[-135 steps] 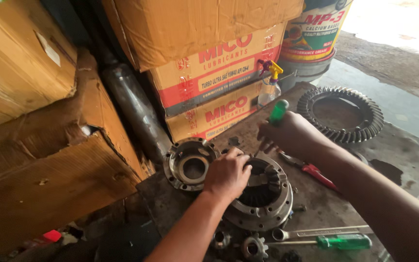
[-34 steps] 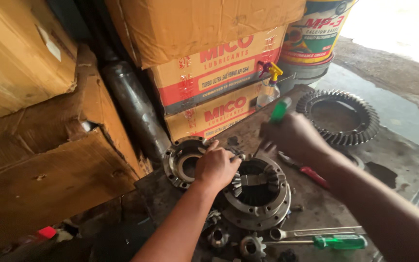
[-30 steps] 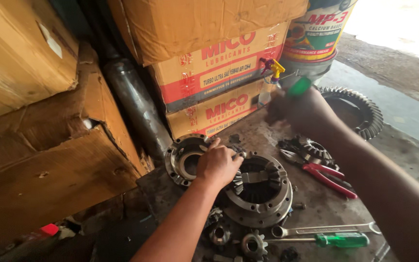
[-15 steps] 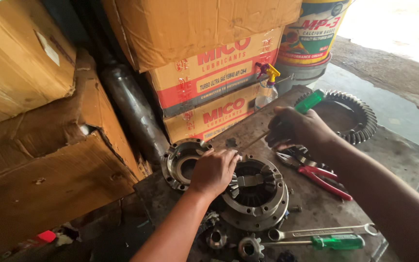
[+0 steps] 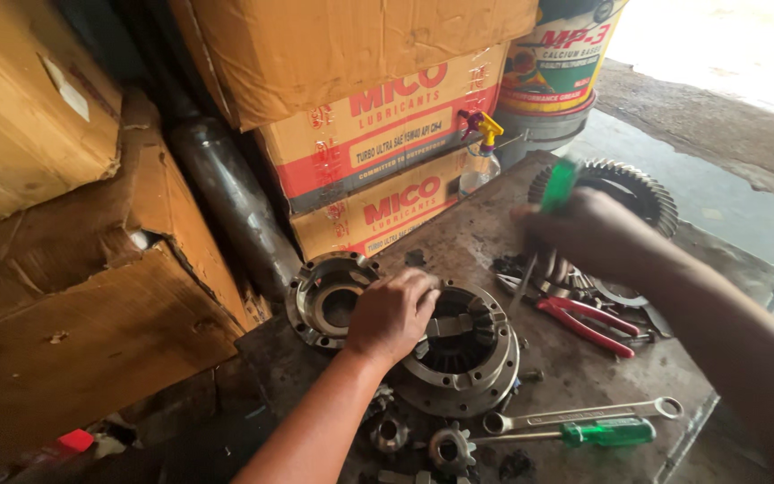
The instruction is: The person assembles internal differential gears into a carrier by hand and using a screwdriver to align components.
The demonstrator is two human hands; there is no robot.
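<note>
Steel bench (image 5: 584, 376) first: near its left edge the left hand (image 5: 391, 314) stays flat, fingers spread, on the round gear housing (image 5: 463, 354). The right hand (image 5: 584, 233), fist closed round a green-handled screwdriver (image 5: 555, 193) (blurred), has swung back down from the far edge toward the housing, so prying seems imminent.

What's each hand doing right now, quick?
Left hand: resting palm-down on the rim of the round gear housing, fingers curled, gripping nothing separate.
Right hand: closed around a green-handled screwdriver, shaft pointing down.
</note>
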